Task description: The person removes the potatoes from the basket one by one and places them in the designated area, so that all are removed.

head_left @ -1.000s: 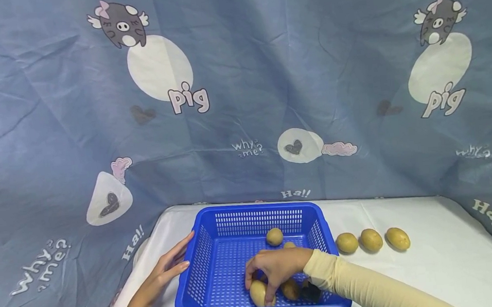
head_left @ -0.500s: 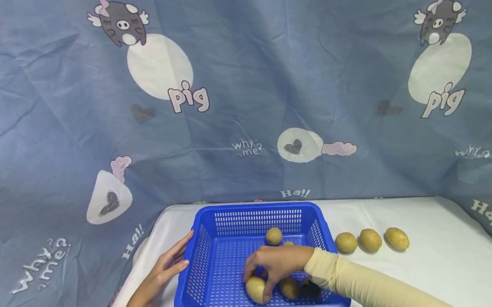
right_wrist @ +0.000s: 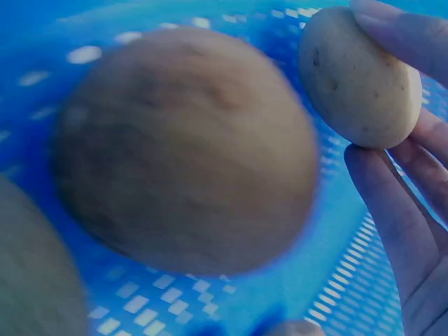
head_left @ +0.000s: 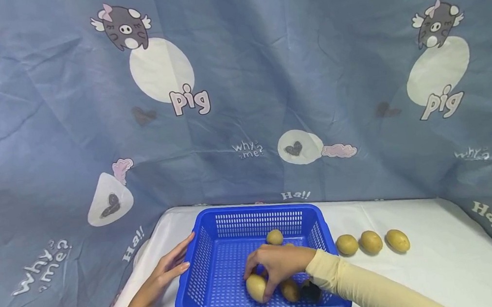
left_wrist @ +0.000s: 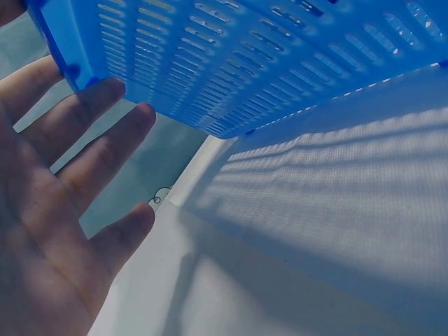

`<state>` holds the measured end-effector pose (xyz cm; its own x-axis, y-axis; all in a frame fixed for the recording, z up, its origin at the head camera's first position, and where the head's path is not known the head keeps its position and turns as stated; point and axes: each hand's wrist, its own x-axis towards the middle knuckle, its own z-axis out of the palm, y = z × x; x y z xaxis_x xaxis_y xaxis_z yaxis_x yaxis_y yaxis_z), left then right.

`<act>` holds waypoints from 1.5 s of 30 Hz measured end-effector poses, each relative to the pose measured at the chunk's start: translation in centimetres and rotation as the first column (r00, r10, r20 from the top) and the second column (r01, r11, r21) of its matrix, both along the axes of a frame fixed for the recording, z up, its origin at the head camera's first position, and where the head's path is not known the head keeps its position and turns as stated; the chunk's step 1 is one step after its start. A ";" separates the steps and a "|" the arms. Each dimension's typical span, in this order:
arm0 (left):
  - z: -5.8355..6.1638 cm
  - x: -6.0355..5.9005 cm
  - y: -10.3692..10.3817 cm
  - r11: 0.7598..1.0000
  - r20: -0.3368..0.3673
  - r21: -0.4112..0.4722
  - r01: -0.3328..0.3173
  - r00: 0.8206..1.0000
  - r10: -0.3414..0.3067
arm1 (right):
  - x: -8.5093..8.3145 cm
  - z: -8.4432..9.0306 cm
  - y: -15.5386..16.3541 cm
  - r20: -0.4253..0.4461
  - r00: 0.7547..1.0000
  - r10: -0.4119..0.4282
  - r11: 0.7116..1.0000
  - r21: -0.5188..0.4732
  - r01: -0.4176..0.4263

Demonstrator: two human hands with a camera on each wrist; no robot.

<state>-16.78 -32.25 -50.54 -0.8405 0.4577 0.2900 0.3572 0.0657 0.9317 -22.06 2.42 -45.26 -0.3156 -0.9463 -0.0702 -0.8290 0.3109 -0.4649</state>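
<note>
A blue slotted basket (head_left: pixel 211 254) stands on the white table (head_left: pixel 435 263). Inside it my right hand (head_left: pixel 273 265) grips a yellow potato (head_left: pixel 256 287) near the front wall; the right wrist view shows the fingers (right_wrist: pixel 402 203) curled round that potato (right_wrist: pixel 360 77), with another potato (right_wrist: pixel 185 150) lying close on the basket floor. More potatoes lie in the basket, one at the back (head_left: pixel 274 237) and one by my wrist (head_left: pixel 289 289). My left hand (head_left: pixel 166 272) rests with straight fingers against the basket's left wall (left_wrist: pixel 210 63).
Three potatoes (head_left: pixel 371 242) lie in a row on the table right of the basket. A blue printed cloth (head_left: pixel 240 90) hangs behind and around the table. The table's left edge runs just beside my left arm.
My right hand has lifted the potato slightly off the basket floor and drawn it a little back. The left hand has stayed against the basket.
</note>
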 end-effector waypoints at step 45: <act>0.2 0.3 0.1 1.000 0.017 -0.026 -0.012 1.000 0.012 | 1.1 4.1 9.5 0.459 0.845 -0.275 0.593 -0.611 0.525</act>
